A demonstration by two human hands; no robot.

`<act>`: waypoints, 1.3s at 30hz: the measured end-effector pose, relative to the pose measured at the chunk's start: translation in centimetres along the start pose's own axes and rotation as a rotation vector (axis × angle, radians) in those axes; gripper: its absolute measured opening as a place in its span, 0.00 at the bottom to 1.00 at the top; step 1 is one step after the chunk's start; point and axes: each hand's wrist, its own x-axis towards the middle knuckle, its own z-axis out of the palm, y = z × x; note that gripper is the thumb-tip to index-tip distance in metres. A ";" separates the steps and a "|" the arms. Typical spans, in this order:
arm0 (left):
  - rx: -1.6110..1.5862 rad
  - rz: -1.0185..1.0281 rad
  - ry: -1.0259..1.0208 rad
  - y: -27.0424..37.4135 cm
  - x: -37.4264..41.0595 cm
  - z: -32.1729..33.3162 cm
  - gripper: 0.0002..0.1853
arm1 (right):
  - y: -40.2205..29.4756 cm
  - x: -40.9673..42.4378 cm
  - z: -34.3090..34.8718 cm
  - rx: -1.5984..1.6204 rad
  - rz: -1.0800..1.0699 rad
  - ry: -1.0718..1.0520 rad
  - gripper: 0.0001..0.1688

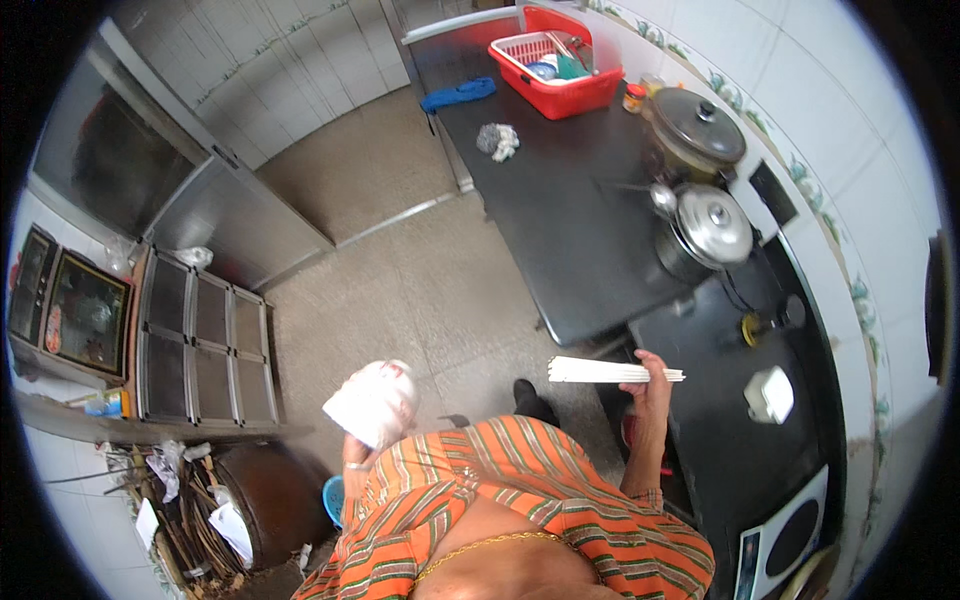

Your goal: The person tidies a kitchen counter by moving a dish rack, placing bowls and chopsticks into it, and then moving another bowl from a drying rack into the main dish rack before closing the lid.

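My right hand grips a bundle of thin white sticks, held sideways near the edge of the black counter. Low at my left side, my left hand is shut on a white bag, blurred and with a few red marks; it hides most of the fingers. Both hands are well apart, in front of my orange striped garment.
On the counter stand a lidded steel pot, a glass-lidded pot, a red basket, a white container and a cooktop. A cabinet, a brown barrel and stacked firewood line the left.
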 end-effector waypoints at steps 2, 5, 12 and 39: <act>0.262 0.064 0.145 0.2 1.8 -0.6 0.30 | 0.6 3.7 3.6 0.019 0.061 -0.026 0.14; -0.192 -0.181 0.328 3.8 3.3 1.0 0.31 | 1.6 8.3 7.2 0.000 0.138 -0.082 0.14; -0.686 -0.393 0.350 -4.8 11.5 -11.9 0.38 | 0.4 15.3 13.5 -0.201 0.180 -0.001 0.16; -0.369 -0.487 -0.399 2.9 71.4 -4.2 0.29 | 1.4 24.4 34.9 0.106 -0.303 0.593 0.13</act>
